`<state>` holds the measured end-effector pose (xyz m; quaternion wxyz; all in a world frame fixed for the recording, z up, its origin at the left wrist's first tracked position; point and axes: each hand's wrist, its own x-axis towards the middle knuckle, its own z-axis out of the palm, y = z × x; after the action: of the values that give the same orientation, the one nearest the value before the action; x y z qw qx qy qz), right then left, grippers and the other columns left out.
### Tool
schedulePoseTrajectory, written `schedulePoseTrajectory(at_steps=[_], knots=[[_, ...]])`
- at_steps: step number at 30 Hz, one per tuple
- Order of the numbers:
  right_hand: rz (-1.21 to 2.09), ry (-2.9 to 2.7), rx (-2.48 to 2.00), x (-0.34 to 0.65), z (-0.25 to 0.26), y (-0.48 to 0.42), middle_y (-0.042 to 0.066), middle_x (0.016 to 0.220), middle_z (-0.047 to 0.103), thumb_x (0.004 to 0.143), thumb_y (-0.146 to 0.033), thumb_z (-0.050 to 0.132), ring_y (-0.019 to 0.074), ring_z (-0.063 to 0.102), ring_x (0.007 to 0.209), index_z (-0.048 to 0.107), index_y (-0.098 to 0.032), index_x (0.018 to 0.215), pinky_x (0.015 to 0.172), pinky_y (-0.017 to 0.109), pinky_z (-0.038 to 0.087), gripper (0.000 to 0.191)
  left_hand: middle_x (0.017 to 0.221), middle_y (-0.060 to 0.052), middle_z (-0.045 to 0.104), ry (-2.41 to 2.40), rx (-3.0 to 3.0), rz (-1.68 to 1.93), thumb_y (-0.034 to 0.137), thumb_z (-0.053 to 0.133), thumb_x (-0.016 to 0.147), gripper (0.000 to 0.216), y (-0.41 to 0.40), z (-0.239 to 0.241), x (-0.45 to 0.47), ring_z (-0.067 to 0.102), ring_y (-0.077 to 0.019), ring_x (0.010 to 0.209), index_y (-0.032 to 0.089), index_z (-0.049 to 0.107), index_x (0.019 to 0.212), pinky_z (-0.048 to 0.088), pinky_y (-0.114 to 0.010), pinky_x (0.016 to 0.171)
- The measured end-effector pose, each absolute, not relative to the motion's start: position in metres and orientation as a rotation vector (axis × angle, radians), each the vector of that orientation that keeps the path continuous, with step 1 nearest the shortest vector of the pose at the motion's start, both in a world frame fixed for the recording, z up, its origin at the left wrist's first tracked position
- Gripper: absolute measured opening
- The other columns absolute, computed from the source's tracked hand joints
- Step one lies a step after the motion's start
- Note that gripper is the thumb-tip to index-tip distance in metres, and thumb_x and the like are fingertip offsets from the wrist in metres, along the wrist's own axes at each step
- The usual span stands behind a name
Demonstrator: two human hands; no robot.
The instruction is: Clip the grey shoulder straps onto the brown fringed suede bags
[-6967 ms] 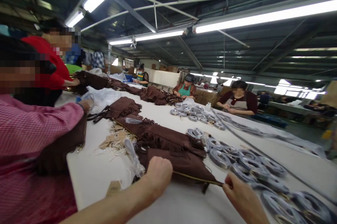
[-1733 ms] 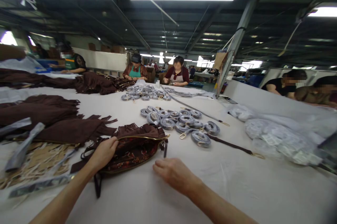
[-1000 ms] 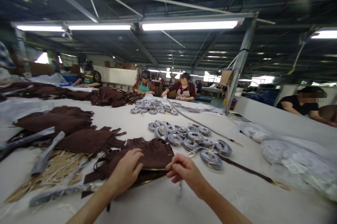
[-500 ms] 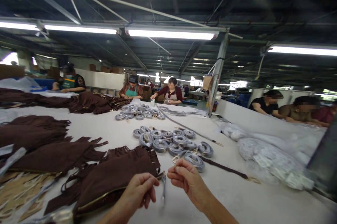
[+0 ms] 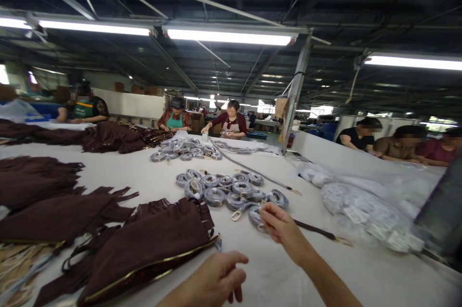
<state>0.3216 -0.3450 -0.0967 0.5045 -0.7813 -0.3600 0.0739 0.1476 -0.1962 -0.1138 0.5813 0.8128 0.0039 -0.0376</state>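
My left hand (image 5: 222, 275) is over the table in front, palm turned inward, fingers loosely bent and apart with nothing in them. Beside it lies a dark brown fringed bag (image 5: 147, 244) with a gold zipper along its near edge. My right hand (image 5: 283, 230) reaches further forward, thumb and fingertips pinched together at a coiled strap (image 5: 254, 218) in clear wrapping. Whatever is between those fingertips is too small to make out. Several more wrapped strap coils (image 5: 214, 196) are heaped just beyond, and a gold oval ring (image 5: 236, 215) shows at their front edge.
More brown bags (image 5: 65, 213) lie at the left. A brown strap (image 5: 315, 229) and a long grey strap (image 5: 252, 171) stretch across the white table (image 5: 306, 268). Clear plastic packs (image 5: 371, 215) are at the right, near a metal post (image 5: 296, 100). Several co-workers sit beyond.
My right hand has moved forward and right onto the coils. My left hand has dropped lower and right, away from the bag's zipper end. The view has shifted slightly.
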Motion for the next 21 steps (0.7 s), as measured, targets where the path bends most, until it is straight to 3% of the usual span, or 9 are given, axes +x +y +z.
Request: schedulePoseTrajectory(at_steps=[4,7,14,18,21], knots=[[0.013,-1.110,-2.241,0.360,-0.105,-0.350,-0.001,0.074,0.057,0.072,-0.017,0.055,0.0167,0.053,0.074,0.054,-0.021,0.066,0.067,0.027,0.039,0.007,0.070,-0.002,0.064,0.026,2.102,-0.141,0.025,0.041,0.084,0.034,-0.189,-0.107,0.152,0.052,-0.0138,0.061,0.016,0.069,0.101,0.039,-0.023,0.059],[0.021,-1.202,-2.441,0.371,-0.123,-0.341,0.002,0.082,0.061,0.063,-0.006,0.057,0.0161,0.054,0.071,0.058,-0.019,0.060,0.063,0.027,0.036,0.013,0.068,-0.001,0.063,0.075,2.129,-0.169,0.024,0.044,0.082,0.031,-0.181,-0.120,0.148,0.053,-0.0148,0.061,0.019,0.071,0.095,0.038,-0.023,0.058],[-0.059,-1.320,-2.713,0.384,-0.139,-0.326,0.003,0.084,0.059,0.072,-0.003,0.051,0.0145,0.056,0.067,0.063,-0.018,0.068,0.057,0.025,0.030,0.020,0.064,0.001,0.060,0.217,1.993,-0.114,0.031,0.049,0.079,0.025,-0.154,-0.140,0.124,0.049,-0.0127,0.056,0.018,0.068,0.088,0.034,-0.021,0.053],[-0.155,-1.414,-2.692,0.374,-0.114,-0.329,0.005,0.091,0.060,0.079,-0.005,0.046,0.0162,0.060,0.071,0.062,-0.020,0.075,0.060,0.025,0.035,0.023,0.061,0.001,0.059,0.239,1.871,-0.018,0.035,0.050,0.076,0.028,-0.135,-0.138,0.116,0.046,-0.0105,0.052,0.014,0.066,0.086,0.034,-0.020,0.052],[-0.206,-1.517,-2.539,0.345,-0.083,-0.324,0.004,0.093,0.059,0.085,-0.009,0.041,0.0161,0.060,0.076,0.059,-0.022,0.078,0.066,0.025,0.040,0.022,0.070,-0.001,0.063,0.256,1.823,0.090,0.035,0.054,0.075,0.030,-0.124,-0.132,0.108,0.050,-0.0107,0.056,0.013,0.066,0.090,0.036,-0.021,0.054]])
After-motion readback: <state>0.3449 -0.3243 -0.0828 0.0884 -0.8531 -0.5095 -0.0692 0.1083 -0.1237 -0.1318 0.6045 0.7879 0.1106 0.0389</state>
